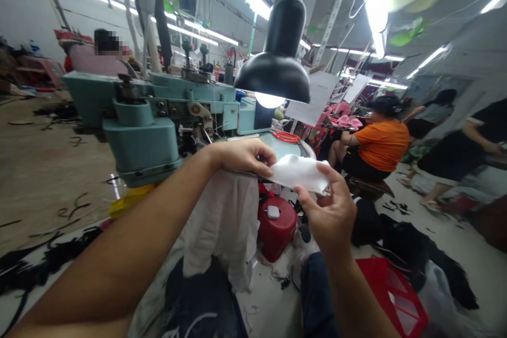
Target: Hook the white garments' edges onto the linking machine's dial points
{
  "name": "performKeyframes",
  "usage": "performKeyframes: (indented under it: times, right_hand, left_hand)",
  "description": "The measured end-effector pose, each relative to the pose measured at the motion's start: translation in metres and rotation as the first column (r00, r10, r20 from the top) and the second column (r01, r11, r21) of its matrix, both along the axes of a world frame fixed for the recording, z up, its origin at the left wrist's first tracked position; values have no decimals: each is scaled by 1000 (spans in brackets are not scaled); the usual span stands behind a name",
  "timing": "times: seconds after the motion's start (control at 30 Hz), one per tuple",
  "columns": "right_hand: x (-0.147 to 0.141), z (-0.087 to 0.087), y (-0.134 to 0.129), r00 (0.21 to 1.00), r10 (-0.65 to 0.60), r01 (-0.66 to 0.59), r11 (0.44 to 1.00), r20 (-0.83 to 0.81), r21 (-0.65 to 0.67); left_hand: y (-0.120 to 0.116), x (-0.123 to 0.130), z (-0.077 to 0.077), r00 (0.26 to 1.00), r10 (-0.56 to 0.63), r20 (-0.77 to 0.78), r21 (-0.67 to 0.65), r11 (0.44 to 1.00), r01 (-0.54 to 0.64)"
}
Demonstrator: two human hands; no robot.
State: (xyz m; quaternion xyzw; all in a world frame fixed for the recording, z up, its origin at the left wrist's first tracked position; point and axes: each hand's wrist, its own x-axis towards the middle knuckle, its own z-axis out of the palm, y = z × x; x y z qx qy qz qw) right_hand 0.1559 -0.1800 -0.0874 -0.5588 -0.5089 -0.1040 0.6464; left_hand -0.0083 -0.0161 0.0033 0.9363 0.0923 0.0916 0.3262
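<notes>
Left hand (241,157) and right hand (329,212) both hold a folded white cloth (299,173) up in front of the teal sewing machine (142,137). Left fingers (266,157) are clamped on the cloth's left end, and right fingers (321,173) are clamped near its right end. The cloth is in the air, just off the machine's front, not lying on anything. A long white fabric (222,227) hangs below the left hand; cannot tell if it joins the cloth. As things stand, the cloth is in the hands and clear of the machine head, with no sewing visible right now.

The pale green counter (277,141) sits just behind the cloth, with a red loop of cord (286,137) on it. A black desk lamp (277,53) stands over it, lit. Below the machine's right side are a red plastic canister (276,228) and a red crate (392,296). Black fabric scraps (67,256) lie across the floor (51,169) left of the machine. A co-worker in an orange shirt (382,143) sits to its right, and another person in black (455,150) stands farther right.
</notes>
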Motion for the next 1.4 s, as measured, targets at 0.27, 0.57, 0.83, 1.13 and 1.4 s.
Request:
performKeyframes:
  times: [0.27, 0.57, 0.83, 1.13, 1.4]
  right_hand:
    - [9, -10, 17, 991, -62, 58, 998, 115, 38]
    - [6, -1, -10, 998, -3, 2, 1000, -62, -17]
    - [13, -12, 0, 999, 12, -14, 999, 37, 41]
    - [9, -14, 20, 997, 42, -40, 999, -67, 30]
    - [12, -6, -4, 940, 192, -206, 978, -283, -20]
  left_hand:
    - [-3, 2, 1, 1000, -12, 10, 28, 1000, 11]
    - [0, 6, -6, 998, -42, 56, -34, 998, 44]
    - [1, 5, -9, 996, -8, 89, -28, 1000, 10]
    - [0, 13, 2, 999, 4, -44, -76, 997, -7]
    - [2, 12, -5, 999, -26, 22, -69, 997, 27]
